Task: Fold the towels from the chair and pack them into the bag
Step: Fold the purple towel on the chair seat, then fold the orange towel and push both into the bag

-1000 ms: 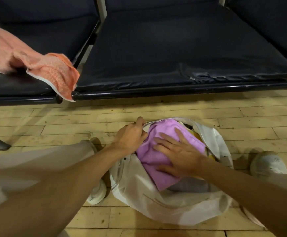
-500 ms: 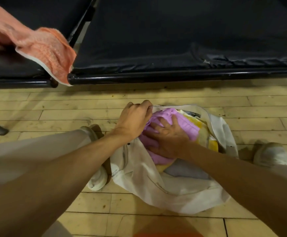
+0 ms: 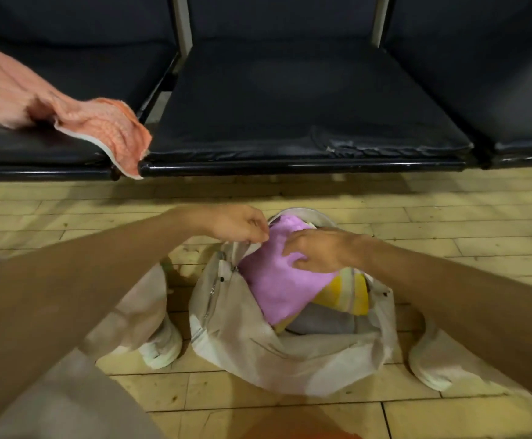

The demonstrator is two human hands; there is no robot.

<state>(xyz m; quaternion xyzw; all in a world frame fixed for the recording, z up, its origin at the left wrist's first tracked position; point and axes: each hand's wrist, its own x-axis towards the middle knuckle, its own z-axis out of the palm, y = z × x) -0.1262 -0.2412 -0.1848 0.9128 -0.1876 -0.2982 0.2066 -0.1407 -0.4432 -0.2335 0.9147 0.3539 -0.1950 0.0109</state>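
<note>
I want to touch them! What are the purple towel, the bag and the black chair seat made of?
The purple towel looks like soft fuzzy cloth, maybe terry or microfibre: matte, nappy surface. The bag is probably thin beige fabric: it crumples and has a zip. The chair seat is smooth black leather or vinyl, cannot tell which: slight shine, wrinkles at the front edge.

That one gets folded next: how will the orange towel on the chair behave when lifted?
Probably floppy: the orange towel lies rumpled, one corner drooping off the chair seat. Likely light, since it looks like thin cloth. Its textured weave should resist slipping.
</note>
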